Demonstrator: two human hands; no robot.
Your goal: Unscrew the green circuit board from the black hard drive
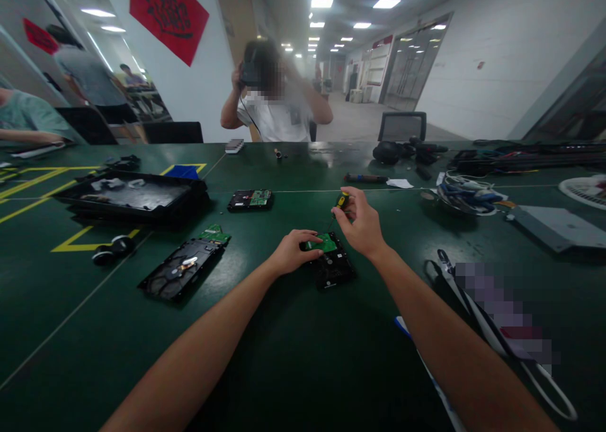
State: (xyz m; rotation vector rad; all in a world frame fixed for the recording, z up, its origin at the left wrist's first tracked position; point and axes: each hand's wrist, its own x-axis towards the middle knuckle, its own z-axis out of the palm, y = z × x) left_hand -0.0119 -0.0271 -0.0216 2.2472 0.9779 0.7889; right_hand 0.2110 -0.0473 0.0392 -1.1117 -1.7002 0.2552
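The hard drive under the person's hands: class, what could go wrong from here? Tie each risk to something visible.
The screwdriver in the right hand points down at the hard drive; a slip might scratch its green circuit board.

The left hand has its fingers over that board, near the screwdriver's shaft, so a slip could jab them.

Three black drives point(335, 271) with green circuit boards point(260, 198), one yellow-black screwdriver point(341, 199)
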